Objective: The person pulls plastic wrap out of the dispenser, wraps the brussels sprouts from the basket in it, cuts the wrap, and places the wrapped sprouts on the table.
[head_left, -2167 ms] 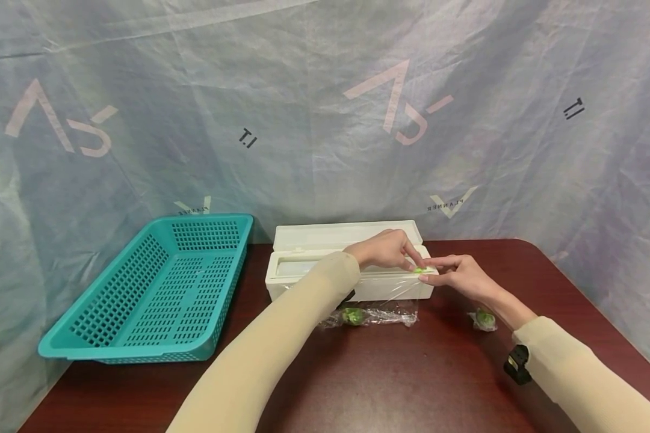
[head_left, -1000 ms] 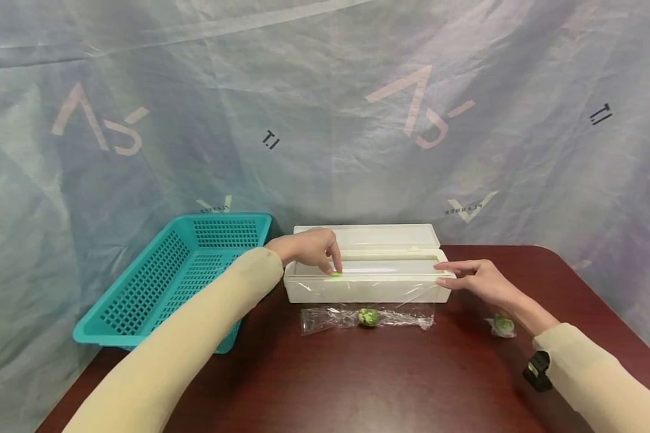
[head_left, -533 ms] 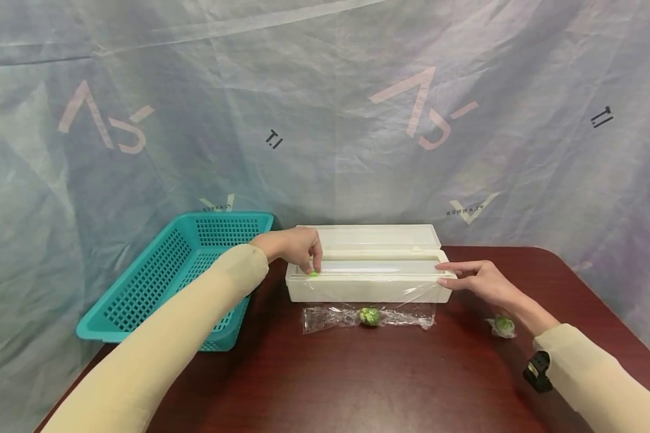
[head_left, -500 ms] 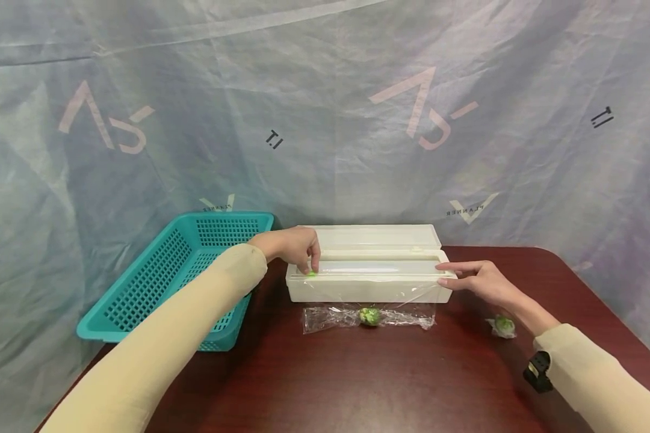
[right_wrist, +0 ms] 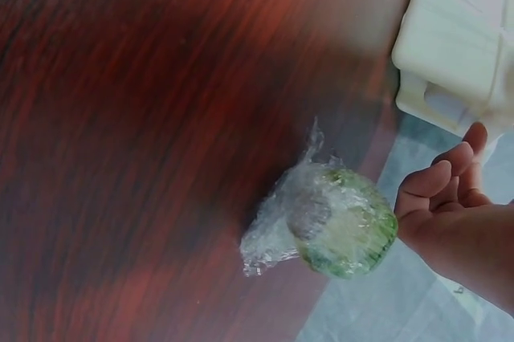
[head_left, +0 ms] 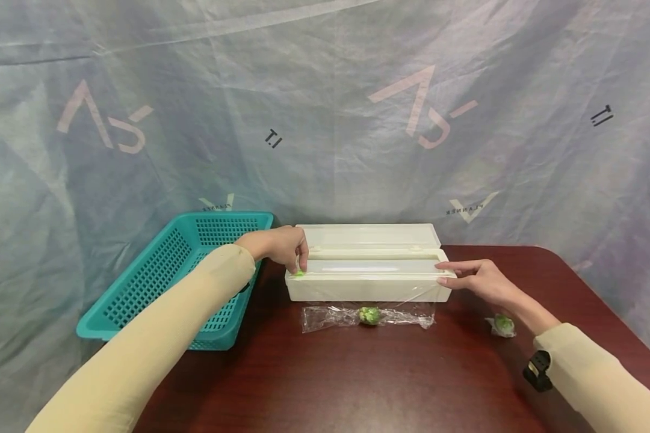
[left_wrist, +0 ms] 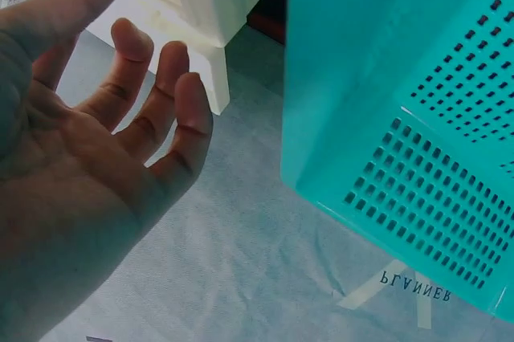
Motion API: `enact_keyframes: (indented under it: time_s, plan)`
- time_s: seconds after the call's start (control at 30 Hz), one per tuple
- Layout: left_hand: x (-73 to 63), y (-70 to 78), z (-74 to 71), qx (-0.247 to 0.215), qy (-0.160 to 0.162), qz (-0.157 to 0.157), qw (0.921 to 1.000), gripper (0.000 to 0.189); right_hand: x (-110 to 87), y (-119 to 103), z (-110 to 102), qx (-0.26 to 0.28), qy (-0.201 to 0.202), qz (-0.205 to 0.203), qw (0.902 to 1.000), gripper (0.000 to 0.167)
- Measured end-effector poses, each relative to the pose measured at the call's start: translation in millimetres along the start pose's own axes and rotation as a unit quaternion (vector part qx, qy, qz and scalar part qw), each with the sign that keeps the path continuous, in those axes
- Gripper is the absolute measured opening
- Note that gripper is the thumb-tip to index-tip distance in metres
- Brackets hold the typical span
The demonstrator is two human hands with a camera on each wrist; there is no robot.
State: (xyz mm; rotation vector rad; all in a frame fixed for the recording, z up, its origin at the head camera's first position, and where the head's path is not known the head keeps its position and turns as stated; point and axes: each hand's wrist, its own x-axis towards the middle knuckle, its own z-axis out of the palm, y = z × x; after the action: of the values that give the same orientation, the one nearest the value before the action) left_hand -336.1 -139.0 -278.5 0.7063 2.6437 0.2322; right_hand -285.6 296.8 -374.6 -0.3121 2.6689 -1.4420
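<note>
A white cling film dispenser [head_left: 369, 288] stands at the back of the table with its lid [head_left: 371, 236] raised. At its left end my left hand [head_left: 281, 245] pinches a small bright green slide cutter [head_left: 300, 273] on the front top edge. My right hand [head_left: 479, 281] grips the right end, index finger on top and thumb on the front. Clear film [head_left: 330, 317] hangs over the front and lies on the table, bunched around a small round green vegetable [head_left: 369, 315]. In the left wrist view, the left thumb and index tips run out of frame.
A turquoise perforated basket [head_left: 229, 337] stands left of the dispenser, under the left forearm. Another green vegetable in film [right_wrist: 341, 221] lies on the dark red table [head_left: 390, 379] below the right wrist. A grey printed sheet [head_left: 325, 120] hangs behind.
My left hand has slid the green cutter leftward along the dispenser, from its right end to its left end. My right hand keeps its grip on the right end. The head view shifted slightly.
</note>
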Motion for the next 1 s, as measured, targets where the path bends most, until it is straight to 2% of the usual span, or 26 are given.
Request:
enact_keyframes:
  time_s: [0.17, 0.27, 0.37, 0.43, 0.57, 0.63, 0.73, 0.87, 1.0]
  plan:
    - [-5.2, -4.0, -0.3, -0.003, 0.006, -0.001, 1.0000, 0.020, 0.7, -0.1, -0.1, 0.008, 0.002, 0.005, 1.0000, 0.059]
    - [-13.0, -2.8, 3.9, 0.003, 0.016, 0.013, 0.9998, 0.014, -2.8, 0.0, 2.1, 0.000, 0.011, 0.004, 0.9999, 0.059]
    - [-26.9, 6.2, 13.1, 0.006, 0.051, 0.023, 0.9984, 0.014, -7.7, -1.2, 6.1, -0.029, 0.043, -0.014, 0.9986, 0.055]
    - [-39.8, 16.2, 23.0, -0.013, 0.093, 0.021, 0.9953, 0.020, -9.6, -2.7, 9.1, -0.058, 0.073, -0.047, 0.9946, 0.050]
    - [-67.8, 42.4, 50.8, -0.087, 0.189, 0.006, 0.9782, 0.025, -13.3, -6.3, 15.5, -0.116, 0.136, -0.123, 0.9761, 0.036]
    - [-80.9, 55.0, 65.0, -0.118, 0.217, 0.009, 0.9691, 0.024, -15.9, -7.8, 18.2, -0.136, 0.156, -0.150, 0.9667, 0.030]
    - [-95.3, 70.7, 82.1, -0.158, 0.239, 0.023, 0.9577, 0.023, -19.4, -9.4, 20.0, -0.153, 0.178, -0.168, 0.9573, 0.022]
    - [-101.8, 78.4, 100.0, -0.194, 0.282, 0.032, 0.9390, 0.023, -21.2, -9.9, 21.1, -0.158, 0.191, -0.177, 0.9524, 0.016]
    - [-95.2, 71.1, 116.9, -0.210, 0.324, 0.012, 0.9223, 0.033, -19.7, -10.2, 23.5, -0.157, 0.192, -0.182, 0.9516, 0.016]
